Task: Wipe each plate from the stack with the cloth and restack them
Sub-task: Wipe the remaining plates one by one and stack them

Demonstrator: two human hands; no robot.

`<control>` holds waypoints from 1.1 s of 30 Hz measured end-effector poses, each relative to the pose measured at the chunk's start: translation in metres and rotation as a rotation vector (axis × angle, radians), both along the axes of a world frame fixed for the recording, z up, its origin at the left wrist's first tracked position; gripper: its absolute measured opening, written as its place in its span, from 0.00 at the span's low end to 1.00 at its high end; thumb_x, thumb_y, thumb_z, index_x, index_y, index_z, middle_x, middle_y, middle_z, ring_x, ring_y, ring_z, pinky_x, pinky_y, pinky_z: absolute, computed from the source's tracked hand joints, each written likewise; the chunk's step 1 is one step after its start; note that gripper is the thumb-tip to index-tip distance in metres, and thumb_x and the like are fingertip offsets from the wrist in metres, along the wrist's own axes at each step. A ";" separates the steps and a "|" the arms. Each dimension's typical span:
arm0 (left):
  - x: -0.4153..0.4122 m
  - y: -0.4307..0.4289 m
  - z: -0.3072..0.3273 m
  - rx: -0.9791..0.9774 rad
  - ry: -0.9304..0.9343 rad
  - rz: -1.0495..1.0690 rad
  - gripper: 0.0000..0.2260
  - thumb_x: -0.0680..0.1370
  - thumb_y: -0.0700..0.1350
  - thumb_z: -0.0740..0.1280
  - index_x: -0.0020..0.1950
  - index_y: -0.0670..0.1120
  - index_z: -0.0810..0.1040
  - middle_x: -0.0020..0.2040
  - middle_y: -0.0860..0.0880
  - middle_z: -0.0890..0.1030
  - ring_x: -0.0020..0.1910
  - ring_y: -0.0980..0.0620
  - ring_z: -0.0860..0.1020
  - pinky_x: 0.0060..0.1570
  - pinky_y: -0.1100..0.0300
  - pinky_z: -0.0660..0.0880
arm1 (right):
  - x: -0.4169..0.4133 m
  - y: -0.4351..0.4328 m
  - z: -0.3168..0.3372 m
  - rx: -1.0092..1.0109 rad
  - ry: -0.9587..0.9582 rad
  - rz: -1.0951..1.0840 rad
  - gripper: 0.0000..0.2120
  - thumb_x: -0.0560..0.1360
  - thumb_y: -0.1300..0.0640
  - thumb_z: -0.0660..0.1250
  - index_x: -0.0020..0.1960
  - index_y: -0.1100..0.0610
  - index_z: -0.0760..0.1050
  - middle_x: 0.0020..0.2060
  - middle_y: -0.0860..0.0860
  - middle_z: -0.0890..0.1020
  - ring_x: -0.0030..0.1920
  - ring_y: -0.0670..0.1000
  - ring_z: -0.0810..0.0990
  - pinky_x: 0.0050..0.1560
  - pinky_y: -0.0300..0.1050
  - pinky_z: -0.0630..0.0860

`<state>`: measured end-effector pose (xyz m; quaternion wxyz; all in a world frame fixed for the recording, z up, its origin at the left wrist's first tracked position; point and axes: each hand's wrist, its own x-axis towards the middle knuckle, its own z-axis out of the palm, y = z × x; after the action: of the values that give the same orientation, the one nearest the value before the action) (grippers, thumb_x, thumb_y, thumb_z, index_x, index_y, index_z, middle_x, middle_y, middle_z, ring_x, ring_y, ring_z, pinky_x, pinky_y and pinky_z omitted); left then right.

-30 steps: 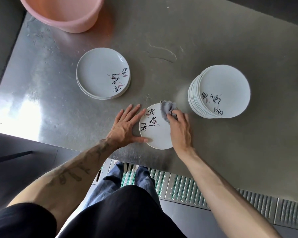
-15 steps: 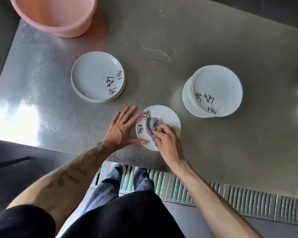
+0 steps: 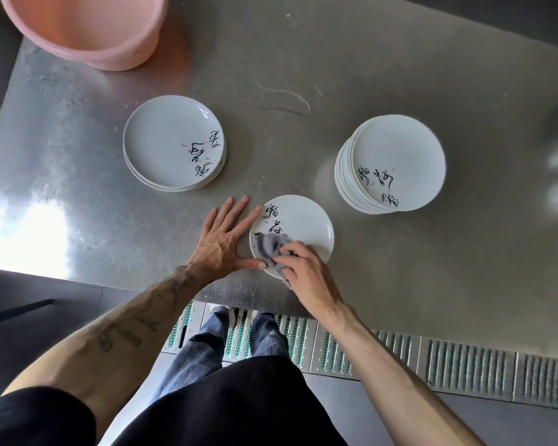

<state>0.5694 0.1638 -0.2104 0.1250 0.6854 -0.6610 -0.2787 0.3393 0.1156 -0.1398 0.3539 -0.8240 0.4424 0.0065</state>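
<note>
Pinched in the right hand [image 3: 306, 272], the grey cloth [image 3: 266, 247] has swept to the lower left of the plate [image 3: 303, 220] — the left hand [image 3: 221, 243] spread flat, bracing its rim — so this wipe looks nearly done.

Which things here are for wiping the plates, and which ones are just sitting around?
For the job: plate being wiped, grey cloth, right hand gripping the cloth, left hand bracing the plate, tall stack, short stack.
Just lying about: pink tub, water smear.
</note>
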 end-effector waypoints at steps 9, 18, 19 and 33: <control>0.001 0.000 0.002 0.008 0.013 -0.006 0.52 0.66 0.82 0.62 0.83 0.63 0.45 0.85 0.54 0.42 0.83 0.49 0.38 0.78 0.42 0.41 | 0.000 -0.003 0.006 -0.046 0.054 0.033 0.17 0.76 0.65 0.71 0.64 0.56 0.82 0.63 0.49 0.78 0.59 0.53 0.74 0.63 0.46 0.76; 0.000 -0.001 0.003 0.012 0.032 0.006 0.52 0.65 0.83 0.62 0.83 0.65 0.47 0.85 0.54 0.43 0.83 0.49 0.39 0.79 0.40 0.43 | 0.000 0.015 0.009 0.008 0.031 -0.002 0.14 0.78 0.64 0.70 0.62 0.56 0.83 0.63 0.48 0.79 0.59 0.52 0.76 0.63 0.47 0.77; 0.000 -0.001 0.003 0.015 0.035 0.010 0.52 0.65 0.82 0.63 0.83 0.65 0.47 0.85 0.55 0.43 0.83 0.49 0.39 0.79 0.41 0.42 | -0.006 0.012 0.008 -0.006 0.049 0.009 0.15 0.77 0.64 0.70 0.63 0.55 0.83 0.63 0.48 0.78 0.59 0.51 0.76 0.63 0.46 0.78; -0.001 -0.001 0.006 0.016 0.047 0.027 0.52 0.65 0.83 0.63 0.83 0.66 0.48 0.85 0.54 0.44 0.83 0.50 0.40 0.79 0.40 0.42 | -0.039 -0.021 0.002 -0.273 0.180 0.037 0.21 0.71 0.70 0.70 0.62 0.57 0.82 0.62 0.51 0.79 0.58 0.54 0.77 0.48 0.47 0.82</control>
<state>0.5685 0.1627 -0.2040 0.1389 0.6886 -0.6461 -0.2985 0.3005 0.0944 -0.1383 0.1975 -0.8684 0.4541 0.0267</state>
